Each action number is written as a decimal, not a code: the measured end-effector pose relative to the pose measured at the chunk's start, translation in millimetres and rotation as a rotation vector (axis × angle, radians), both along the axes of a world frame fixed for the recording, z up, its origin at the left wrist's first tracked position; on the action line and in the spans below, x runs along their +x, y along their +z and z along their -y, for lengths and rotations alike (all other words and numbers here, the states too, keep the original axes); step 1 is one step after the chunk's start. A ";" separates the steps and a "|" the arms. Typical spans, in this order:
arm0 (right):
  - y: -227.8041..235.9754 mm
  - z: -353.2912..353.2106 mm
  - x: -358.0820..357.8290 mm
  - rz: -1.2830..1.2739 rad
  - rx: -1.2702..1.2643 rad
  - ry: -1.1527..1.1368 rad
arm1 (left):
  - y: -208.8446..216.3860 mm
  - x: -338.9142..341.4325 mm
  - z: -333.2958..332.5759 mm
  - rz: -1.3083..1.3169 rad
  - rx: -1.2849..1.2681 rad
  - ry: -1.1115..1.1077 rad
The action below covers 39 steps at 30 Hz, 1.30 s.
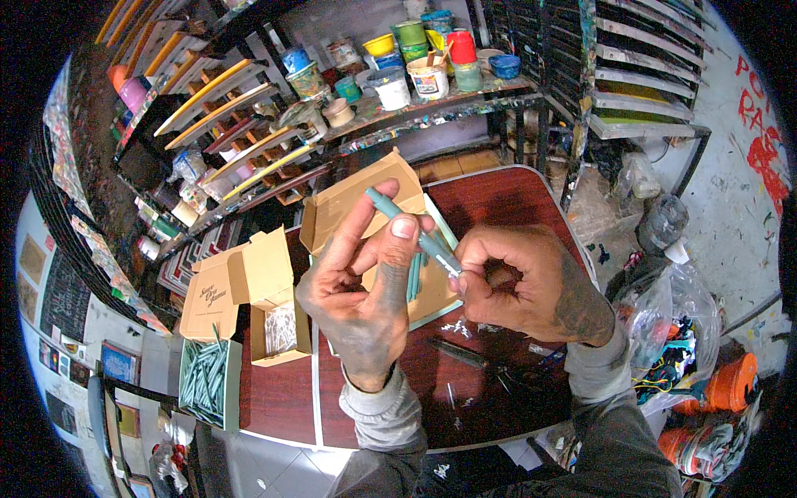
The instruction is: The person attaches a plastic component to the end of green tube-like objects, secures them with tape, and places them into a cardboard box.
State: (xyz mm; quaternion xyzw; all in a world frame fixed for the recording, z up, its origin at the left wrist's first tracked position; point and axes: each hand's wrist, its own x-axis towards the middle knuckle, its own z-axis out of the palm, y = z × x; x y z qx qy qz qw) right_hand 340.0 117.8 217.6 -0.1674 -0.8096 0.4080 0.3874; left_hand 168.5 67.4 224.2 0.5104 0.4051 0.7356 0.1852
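A slim grey-green pen (437, 250) slants in front of me, its upper end pointing away to the left. My left hand (365, 282) grips it between thumb and fingers. My right hand (527, 282) is closed in a pinch at its lower end, where small white marks show on the barrel. Whether the right fingertips hold anything besides that end is hidden. Behind my hands an open cardboard box (365, 195) holds several similar pens (414, 278), partly covered by my hands. Small white scraps (465, 328) lie on the dark red table (498, 199) below.
At the left stand a box full of green pens (207, 378) and a small open carton (305, 332) with white pieces inside. A dark slim tool (458, 353) lies near the scraps. Paint pots (390, 89) crowd a shelf behind; a clear bag (697, 303) sits at right.
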 end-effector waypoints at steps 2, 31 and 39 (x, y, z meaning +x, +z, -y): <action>0.1 -0.4 0.2 0.001 0.021 0.007 | 2.3 -0.3 1.4 0.005 -0.008 0.002; 5.6 7.9 -2.2 -0.055 -0.024 -0.034 | 12.9 1.3 14.0 0.021 -0.159 -0.242; 1.8 2.9 0.6 -0.044 0.058 -0.096 | 7.6 9.9 6.9 -0.026 -0.064 -0.202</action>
